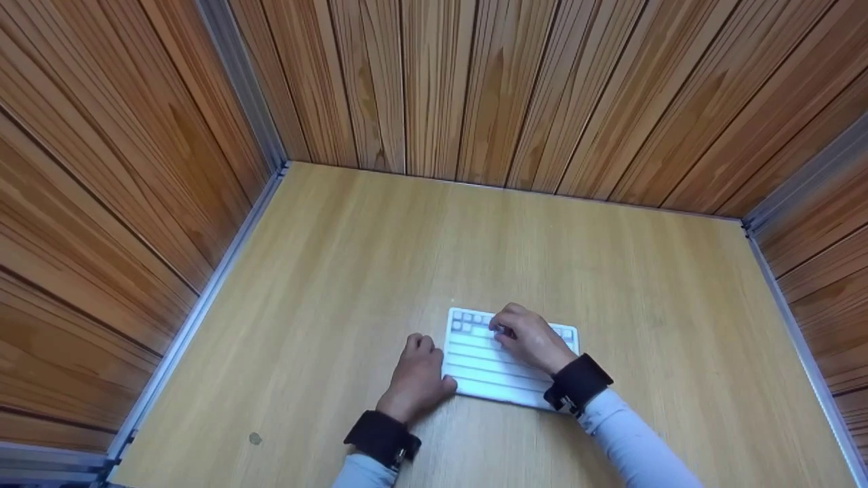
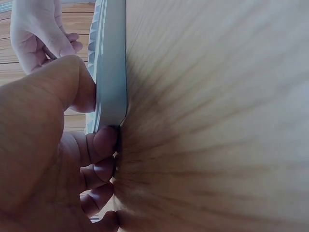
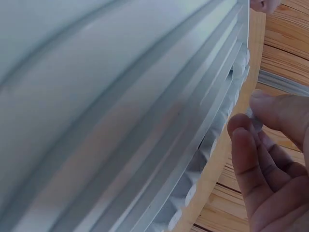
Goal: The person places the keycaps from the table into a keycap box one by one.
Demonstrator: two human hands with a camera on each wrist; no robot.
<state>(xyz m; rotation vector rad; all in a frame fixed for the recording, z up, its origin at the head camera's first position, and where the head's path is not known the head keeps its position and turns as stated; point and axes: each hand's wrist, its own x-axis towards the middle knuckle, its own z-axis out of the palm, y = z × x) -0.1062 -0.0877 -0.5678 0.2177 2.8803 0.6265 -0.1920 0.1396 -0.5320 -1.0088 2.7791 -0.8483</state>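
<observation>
— Wood panels are closing in on three sides, and the pale bench (image 1: 352, 271) is carrying just one thing: a white tray (image 1: 488, 369) with ridged rows, lying flat between the two wrists.

— What is the left hand (image 1: 415, 376) doing?

— It is bracing the tray's left edge. From the wrist view the thumb is pressing the rim from above while curled fingers (image 2: 99, 145) are tucking against the lower corner, so the tray is being pinched at its edge.

— And the right hand (image 1: 529, 335)?

— It is reaching over the far rows, fingertips (image 3: 251, 140) bent and pinching a small grey tile (image 3: 256, 123) just off the row of keycaps (image 1: 468, 320).

— How should the placing go?

— I'd judge the left should be holding firm so the tray isn't sliding, while the right is lowering the tile squarely into its slot beside the seated ones, without nudging neighbours.
</observation>
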